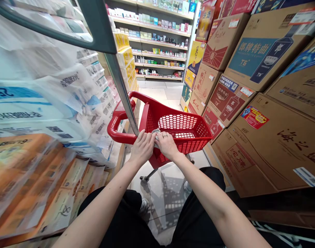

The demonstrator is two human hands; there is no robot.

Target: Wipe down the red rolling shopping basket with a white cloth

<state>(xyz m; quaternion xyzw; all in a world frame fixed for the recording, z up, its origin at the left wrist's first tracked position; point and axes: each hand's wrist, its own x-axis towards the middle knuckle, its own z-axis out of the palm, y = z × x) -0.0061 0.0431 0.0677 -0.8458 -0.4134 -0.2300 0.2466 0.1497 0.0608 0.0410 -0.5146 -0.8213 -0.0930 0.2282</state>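
Note:
A red plastic shopping cart (pixel 199 119) with slotted basket walls stands in front of me. My left hand (pixel 144 144) lies over its near rim, beside the foot of the metal pole (pixel 125 91), with the fingers closed over the edge. Right beside it, my right hand (pixel 167 143) is closed on a crumpled whitish cloth (pixel 155 132) pressed to the same rim. The two hands nearly touch at the fingertips, and much of the cloth is hidden under them. A grey handle (pixel 103 31) tops the pole at upper left.
Wrapped tissue packs (pixel 30 103) are stacked on the left, above orange packs (pixel 20 151). Cardboard cartons (pixel 263 137) form a wall on the right. Shelves of small goods (pixel 162 44) stand at the aisle's far end. Tiled floor (pixel 157 94) runs between.

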